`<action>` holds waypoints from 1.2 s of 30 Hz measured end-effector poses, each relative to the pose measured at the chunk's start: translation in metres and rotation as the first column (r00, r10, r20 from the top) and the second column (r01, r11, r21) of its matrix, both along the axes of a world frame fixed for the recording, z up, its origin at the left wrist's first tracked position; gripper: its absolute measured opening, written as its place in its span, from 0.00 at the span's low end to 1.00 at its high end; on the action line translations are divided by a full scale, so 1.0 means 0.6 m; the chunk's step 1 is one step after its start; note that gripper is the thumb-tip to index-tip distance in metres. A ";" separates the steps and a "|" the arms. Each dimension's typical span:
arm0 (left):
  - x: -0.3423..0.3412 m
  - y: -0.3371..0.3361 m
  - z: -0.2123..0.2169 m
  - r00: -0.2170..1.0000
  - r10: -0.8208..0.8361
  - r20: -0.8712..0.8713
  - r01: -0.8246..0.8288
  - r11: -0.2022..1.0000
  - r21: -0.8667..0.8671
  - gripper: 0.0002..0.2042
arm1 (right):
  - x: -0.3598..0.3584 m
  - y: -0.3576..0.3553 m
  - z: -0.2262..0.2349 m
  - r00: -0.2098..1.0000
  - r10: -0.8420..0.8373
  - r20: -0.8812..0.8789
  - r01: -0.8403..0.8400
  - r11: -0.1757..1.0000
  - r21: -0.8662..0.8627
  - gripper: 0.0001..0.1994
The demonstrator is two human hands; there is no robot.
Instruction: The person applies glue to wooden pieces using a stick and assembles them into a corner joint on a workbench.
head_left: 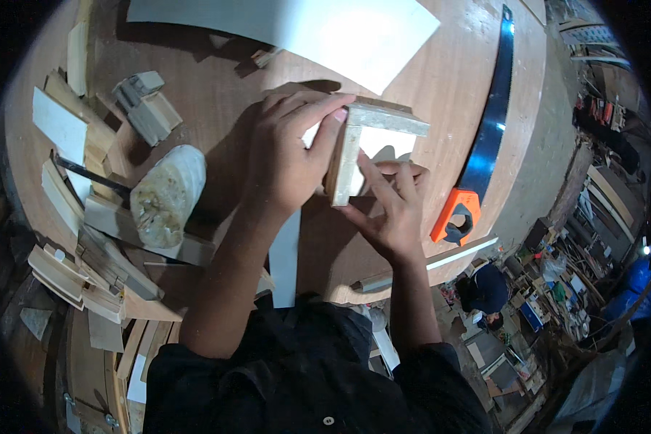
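Two short wooden strips meet at a corner, forming a wooden corner piece (387, 120) with a white surface showing inside the angle. My left hand (293, 141) is closed on its upper left, index finger and thumb pressed at the joint. From below right, my right hand (394, 210) pinches the lower end of the upright strip, its thumb under the end and fingers on the inner side. The left hand's other fingertips are hidden behind the piece. A large white board (325, 36) lies just beyond my hands on the wooden tabletop (224, 69).
On the right lies a handsaw (459, 210) with an orange and black handle. At left are a wooden block (148, 108), a wrapped yellowish lump (170, 195), a dark metal bar (90, 176) and several wood offcuts (119, 264). A person in a dark cap (484, 288) is at lower right among clutter.
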State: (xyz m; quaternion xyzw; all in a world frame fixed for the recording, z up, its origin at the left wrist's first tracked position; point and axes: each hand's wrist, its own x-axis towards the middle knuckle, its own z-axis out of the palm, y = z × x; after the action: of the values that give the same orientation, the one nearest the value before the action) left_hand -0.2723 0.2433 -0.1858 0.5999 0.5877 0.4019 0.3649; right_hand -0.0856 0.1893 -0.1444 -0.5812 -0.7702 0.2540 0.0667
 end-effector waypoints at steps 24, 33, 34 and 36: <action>-0.008 0.007 -0.003 0.983 -0.094 -0.157 0.093 0.996 -0.015 0.19 | -0.004 -0.010 0.017 0.999 -0.031 0.016 0.030 0.998 0.057 0.41; -0.022 -0.018 -0.008 1.000 -0.019 0.003 0.019 0.993 -0.116 0.16 | 0.029 -0.045 0.029 0.988 -0.143 -0.051 0.148 0.979 0.141 0.45; -0.025 -0.031 -0.005 0.999 0.006 -0.037 -0.011 0.989 -0.146 0.16 | 0.044 -0.050 0.032 0.985 -0.155 -0.078 0.167 0.970 0.177 0.45; -0.029 -0.064 0.006 0.990 0.050 -0.131 -0.080 0.969 -0.236 0.15 | 0.069 -0.061 0.035 0.970 -0.238 -0.043 0.242 0.961 0.134 0.44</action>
State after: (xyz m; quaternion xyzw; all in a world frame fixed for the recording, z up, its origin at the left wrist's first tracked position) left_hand -0.2897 0.2049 -0.1824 0.5553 0.6731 0.3016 0.3843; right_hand -0.0440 0.1530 -0.1232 -0.6610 -0.7087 0.1978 0.1472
